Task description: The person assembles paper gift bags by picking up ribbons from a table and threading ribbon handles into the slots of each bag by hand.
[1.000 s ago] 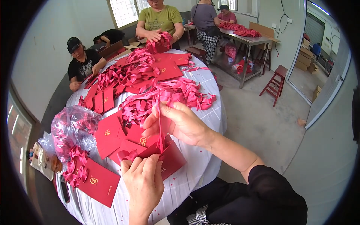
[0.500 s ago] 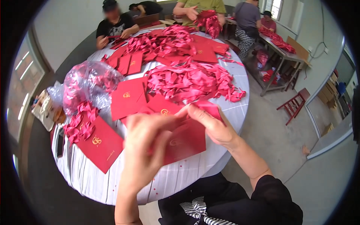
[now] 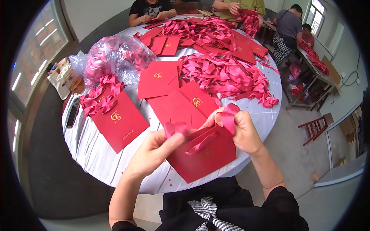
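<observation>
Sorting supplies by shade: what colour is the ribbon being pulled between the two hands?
Pinkish-red satin ribbon, against a darker red card envelope; head view.

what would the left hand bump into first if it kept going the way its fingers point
The left hand points up and to the right, pinching a ribbon loop. Straight on, it would probably first meet the red envelope held between both hands, then the right hand. Depth is hard to judge here.
</observation>
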The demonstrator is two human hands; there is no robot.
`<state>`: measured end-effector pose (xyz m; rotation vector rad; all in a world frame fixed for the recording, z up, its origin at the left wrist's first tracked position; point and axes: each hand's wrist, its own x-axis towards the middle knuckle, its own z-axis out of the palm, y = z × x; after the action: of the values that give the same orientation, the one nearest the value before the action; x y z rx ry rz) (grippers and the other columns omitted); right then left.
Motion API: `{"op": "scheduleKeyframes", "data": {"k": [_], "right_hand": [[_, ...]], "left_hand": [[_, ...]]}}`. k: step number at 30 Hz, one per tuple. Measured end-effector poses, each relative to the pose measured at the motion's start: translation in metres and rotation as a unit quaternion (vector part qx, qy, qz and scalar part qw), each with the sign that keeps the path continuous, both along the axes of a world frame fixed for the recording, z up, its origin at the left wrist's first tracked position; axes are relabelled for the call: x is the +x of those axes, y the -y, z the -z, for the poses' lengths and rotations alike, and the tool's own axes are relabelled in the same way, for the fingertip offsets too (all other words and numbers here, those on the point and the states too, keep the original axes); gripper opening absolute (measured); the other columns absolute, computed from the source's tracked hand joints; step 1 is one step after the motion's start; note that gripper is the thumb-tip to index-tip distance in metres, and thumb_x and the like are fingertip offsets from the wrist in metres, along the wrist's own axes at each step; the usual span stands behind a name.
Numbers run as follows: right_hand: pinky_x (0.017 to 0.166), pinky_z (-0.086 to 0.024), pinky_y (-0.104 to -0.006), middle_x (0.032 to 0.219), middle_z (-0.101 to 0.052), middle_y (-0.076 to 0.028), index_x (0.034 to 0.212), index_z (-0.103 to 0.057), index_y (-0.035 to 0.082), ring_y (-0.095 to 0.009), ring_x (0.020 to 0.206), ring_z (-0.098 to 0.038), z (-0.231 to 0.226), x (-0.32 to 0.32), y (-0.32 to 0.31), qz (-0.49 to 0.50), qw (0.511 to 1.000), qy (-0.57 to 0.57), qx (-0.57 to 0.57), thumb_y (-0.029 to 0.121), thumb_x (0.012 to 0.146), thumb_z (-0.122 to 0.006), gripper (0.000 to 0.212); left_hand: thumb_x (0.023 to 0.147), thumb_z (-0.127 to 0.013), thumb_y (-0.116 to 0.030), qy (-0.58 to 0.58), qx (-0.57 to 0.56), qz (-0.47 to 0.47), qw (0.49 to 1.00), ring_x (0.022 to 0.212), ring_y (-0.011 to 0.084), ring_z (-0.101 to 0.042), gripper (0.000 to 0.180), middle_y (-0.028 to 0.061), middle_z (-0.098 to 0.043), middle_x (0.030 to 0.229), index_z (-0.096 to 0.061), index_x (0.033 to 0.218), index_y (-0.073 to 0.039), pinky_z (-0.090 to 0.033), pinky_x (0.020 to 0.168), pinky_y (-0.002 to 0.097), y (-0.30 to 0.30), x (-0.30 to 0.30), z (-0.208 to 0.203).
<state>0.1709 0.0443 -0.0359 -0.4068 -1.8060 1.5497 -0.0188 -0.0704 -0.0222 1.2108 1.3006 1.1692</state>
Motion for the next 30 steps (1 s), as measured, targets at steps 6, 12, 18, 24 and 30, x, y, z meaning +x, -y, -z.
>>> {"op": "scheduleKeyframes", "data": {"k": [6,12,18,24,30], "right_hand": [[0.068,-0.046,-0.0240,0.076,-0.062,-0.004,0.091,-0.063,-0.003,-0.008,0.072,-0.056,0.011,-0.001,-0.001,0.015,0.995,0.055,0.085,0.008,0.096,-0.047,0.020],[0.059,-0.044,-0.0216,0.070,-0.060,-0.003,0.090,-0.061,-0.004,-0.006,0.064,-0.053,0.017,-0.010,0.005,0.026,0.993,0.042,0.109,-0.001,0.094,-0.043,0.019],[0.071,-0.048,-0.0254,0.083,-0.065,-0.008,0.088,-0.060,-0.005,-0.012,0.075,-0.060,0.021,-0.019,0.017,-0.003,0.995,0.079,0.067,-0.003,0.091,-0.048,0.013],[0.066,-0.048,-0.0267,0.077,-0.065,-0.011,0.094,-0.061,-0.002,-0.013,0.071,-0.063,0.006,-0.044,0.010,-0.041,0.985,0.058,0.156,-0.004,0.091,-0.045,0.017],[0.076,-0.045,-0.0249,0.091,-0.062,-0.001,0.102,-0.058,0.002,-0.008,0.087,-0.056,-0.029,-0.157,-0.029,-0.092,0.979,-0.012,0.180,0.011,0.096,-0.047,0.016]], "left_hand": [[0.099,-0.047,-0.022,0.279,0.018,-0.013,0.960,0.097,0.0225,-0.064,0.024,0.0169,-0.063,0.111,-0.060,0.098,-0.002,-0.052,0.086,0.0370,-0.012,0.001,0.013],[0.100,-0.042,-0.025,0.366,0.036,-0.128,0.921,0.099,0.0368,-0.063,0.022,0.0245,-0.058,0.116,-0.051,0.095,-0.005,-0.054,0.085,0.0482,-0.013,0.001,0.024],[0.099,-0.045,-0.030,0.376,0.044,-0.203,0.903,0.086,0.0321,-0.066,0.025,0.0202,-0.062,0.105,-0.049,0.092,-0.006,-0.054,0.077,0.0431,-0.010,-0.020,0.044],[0.098,-0.047,-0.029,0.372,0.176,-0.185,0.893,0.074,0.0217,-0.058,0.023,0.0038,-0.052,0.069,-0.050,0.090,-0.008,-0.049,0.080,0.0409,0.003,-0.071,0.036],[0.099,-0.045,-0.028,0.122,0.306,-0.370,0.869,0.088,0.0162,-0.060,0.030,0.0083,-0.061,0.089,-0.053,0.111,-0.001,-0.047,0.084,0.0301,0.015,-0.139,-0.018]]}}
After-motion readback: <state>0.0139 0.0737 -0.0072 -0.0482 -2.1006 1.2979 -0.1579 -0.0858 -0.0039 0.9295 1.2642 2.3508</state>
